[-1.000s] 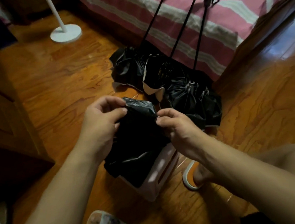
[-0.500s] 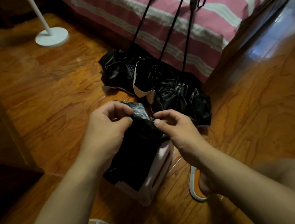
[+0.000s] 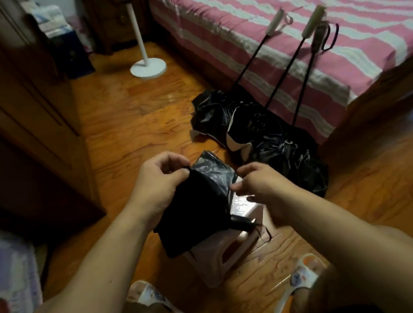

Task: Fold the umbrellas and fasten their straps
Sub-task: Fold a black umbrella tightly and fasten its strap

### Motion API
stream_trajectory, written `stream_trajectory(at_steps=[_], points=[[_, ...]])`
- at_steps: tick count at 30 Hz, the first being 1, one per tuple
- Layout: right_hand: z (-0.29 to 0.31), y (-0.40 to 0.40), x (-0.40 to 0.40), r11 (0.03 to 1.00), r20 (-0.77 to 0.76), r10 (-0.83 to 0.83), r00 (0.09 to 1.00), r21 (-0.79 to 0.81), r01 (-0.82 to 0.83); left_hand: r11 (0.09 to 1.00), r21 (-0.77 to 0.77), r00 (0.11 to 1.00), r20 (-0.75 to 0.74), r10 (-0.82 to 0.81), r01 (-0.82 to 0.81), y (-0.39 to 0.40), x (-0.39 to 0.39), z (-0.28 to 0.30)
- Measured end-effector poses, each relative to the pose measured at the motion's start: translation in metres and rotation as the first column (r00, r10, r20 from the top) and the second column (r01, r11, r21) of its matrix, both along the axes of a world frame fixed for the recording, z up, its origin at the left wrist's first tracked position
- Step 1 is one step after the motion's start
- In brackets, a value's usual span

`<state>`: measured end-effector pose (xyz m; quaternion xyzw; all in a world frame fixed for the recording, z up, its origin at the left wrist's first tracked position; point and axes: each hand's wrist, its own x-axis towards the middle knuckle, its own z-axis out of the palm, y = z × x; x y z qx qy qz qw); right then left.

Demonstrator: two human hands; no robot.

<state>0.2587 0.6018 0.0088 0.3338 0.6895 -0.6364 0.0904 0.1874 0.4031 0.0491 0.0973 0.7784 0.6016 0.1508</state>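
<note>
The left hand pinches the black umbrella; the right hand pinches its edge. The slippery cloth could slide loose and unfold.

In the middle of the frame, a folded umbrella lies on a stool. Three umbrellas sit behind it, handles leaning on the bed at upper right. A fan stand is upper middle.
</note>
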Motion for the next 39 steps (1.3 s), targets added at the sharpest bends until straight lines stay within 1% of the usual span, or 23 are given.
stream_trajectory(at_steps=[2,4,6,9,10,13,15,17,18,20,22,26,27,29,31,33,34,36,38,39], points=[[-0.002,0.003,0.005,0.993,0.057,0.106,0.993,0.038,-0.108,0.999,0.021,0.998,0.042,0.037,-0.037,0.003,0.006,-0.007],[-0.01,0.005,0.01,0.99,0.015,0.138,0.99,0.026,-0.138,0.995,0.05,0.993,0.075,0.087,-0.091,0.006,0.008,-0.015],[-0.02,0.001,0.016,0.989,-0.024,0.145,0.989,0.044,-0.144,0.989,0.073,0.99,0.069,0.126,-0.131,0.009,0.006,-0.018],[-0.039,-0.012,0.028,0.96,-0.013,0.206,0.979,0.197,-0.199,0.991,0.044,0.992,0.003,0.124,-0.124,0.013,0.001,-0.017],[-0.043,-0.017,0.03,0.957,-0.049,0.213,0.976,0.214,-0.198,0.993,0.028,0.993,-0.017,0.116,-0.115,0.014,-0.002,-0.016],[-0.046,-0.02,0.024,0.965,-0.22,0.194,0.956,0.217,-0.146,0.996,-0.014,0.995,-0.045,0.086,-0.087,0.019,-0.014,-0.013],[-0.043,-0.019,0.018,0.956,-0.297,0.192,0.935,0.273,-0.109,0.998,-0.019,0.997,-0.054,0.054,-0.055,0.025,-0.025,-0.012],[-0.041,-0.019,0.01,0.945,-0.346,0.148,0.926,0.326,-0.029,0.999,-0.005,0.997,-0.052,0.049,-0.049,0.031,-0.034,-0.01],[-0.04,-0.019,0.006,0.953,-0.373,0.084,0.924,0.302,0.036,0.999,0.001,0.997,-0.052,0.052,-0.052,0.033,-0.039,-0.01],[-0.039,-0.017,-0.004,0.972,-0.414,-0.066,0.908,0.18,0.153,0.998,0.021,0.997,-0.043,0.068,-0.067,0.035,-0.05,-0.011],[-0.041,-0.012,-0.013,0.963,-0.421,-0.166,0.892,0.125,0.238,0.995,0.049,0.996,-0.001,0.093,-0.092,0.034,-0.059,-0.016],[-0.047,-0.003,-0.014,0.931,-0.382,-0.245,0.891,0.162,0.326,0.998,0.038,0.997,0.061,0.043,-0.045,0.034,-0.065,-0.026],[-0.047,-0.001,-0.013,0.938,-0.375,-0.238,0.896,0.151,0.312,0.999,0.039,0.997,0.066,0.03,-0.033,0.034,-0.066,-0.028],[-0.044,0.002,-0.013,0.964,-0.358,-0.152,0.921,0.152,0.218,0.999,0.046,0.997,0.072,0.015,-0.019,0.035,-0.07,-0.029],[-0.044,0.005,-0.017,0.957,-0.352,-0.027,0.935,0.26,0.126,0.999,0.052,0.998,0.07,-0.009,0.006,0.035,-0.073,-0.029],[-0.041,0.011,-0.023,0.908,-0.332,0.058,0.942,0.41,0.088,0.997,0.059,0.998,0.045,-0.048,0.045,0.036,-0.075,-0.029],[-0.04,0.014,-0.026,0.881,-0.321,0.091,0.943,0.468,0.075,0.996,0.049,0.998,0.003,-0.068,0.068,0.036,-0.075,-0.029],[-0.041,0.02,-0.033,0.847,-0.294,0.136,0.946,0.53,0.043,0.993,-0.007,0.986,-0.124,-0.116,0.116,0.036,-0.074,-0.029],[-0.046,0.025,-0.039,0.849,-0.293,0.142,0.946,0.528,0.036,0.988,-0.081,0.96,-0.237,-0.149,0.133,0.036,-0.073,-0.029],[-0.048,0.027,-0.042,0.871,-0.306,0.126,0.944,0.49,0.042,0.986,-0.112,0.949,-0.276,-0.15,0.124,0.037,-0.073,-0.028]])
